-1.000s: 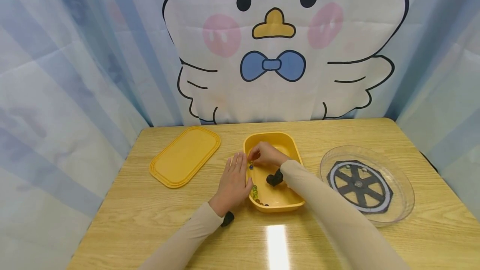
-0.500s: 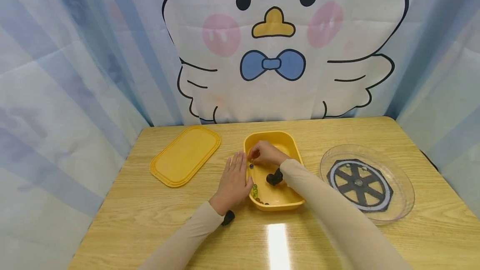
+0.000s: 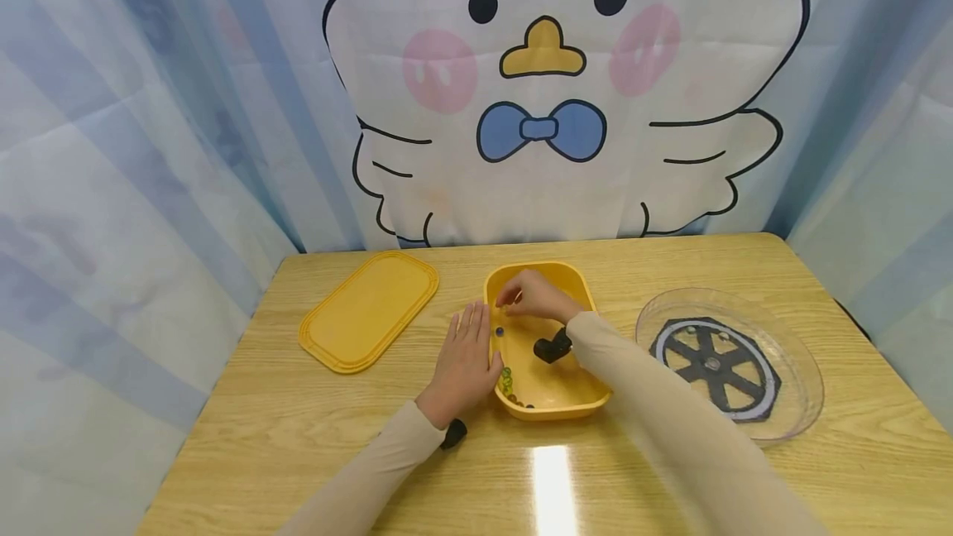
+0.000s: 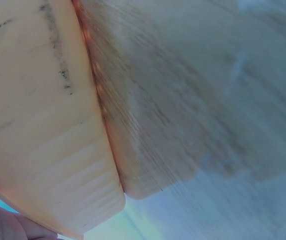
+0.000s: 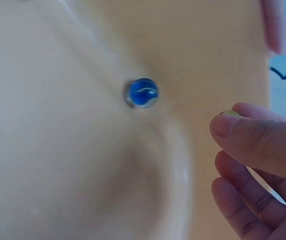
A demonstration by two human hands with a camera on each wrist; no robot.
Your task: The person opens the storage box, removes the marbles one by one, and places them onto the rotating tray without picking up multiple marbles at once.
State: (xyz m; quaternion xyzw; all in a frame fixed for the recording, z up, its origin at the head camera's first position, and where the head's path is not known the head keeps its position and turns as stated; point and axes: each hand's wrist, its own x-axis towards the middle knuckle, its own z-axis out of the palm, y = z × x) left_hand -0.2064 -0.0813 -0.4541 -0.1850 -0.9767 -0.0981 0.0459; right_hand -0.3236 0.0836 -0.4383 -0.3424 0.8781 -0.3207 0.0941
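Observation:
My right hand (image 3: 538, 294) is over the far left part of the yellow tub (image 3: 551, 415). In the right wrist view its thumb and index finger pinch a yellowish marble (image 5: 230, 113), mostly covered by the fingertips. Below them a blue marble (image 5: 144, 93) lies on the tub floor near the left wall. Several yellow-green marbles (image 3: 507, 380) and darker ones gather in the near left corner. Straight-fingered, my left hand (image 3: 462, 358) rests along the tub's left rim; the left wrist view shows the outer wall (image 4: 43, 125) of the tub.
A yellow lid (image 3: 368, 313) lies flat at the left. To the right stands a round clear tray (image 3: 807, 379) over a black spoked shape, with small clear pieces in it. Patterned curtains (image 3: 134, 230) surround the wooden table (image 3: 298, 453) at the back and sides.
My right hand has lifted slightly away from the tub's left wall, up and to the right, with the yellowish marble between its fingertips. The left hand stays where it was.

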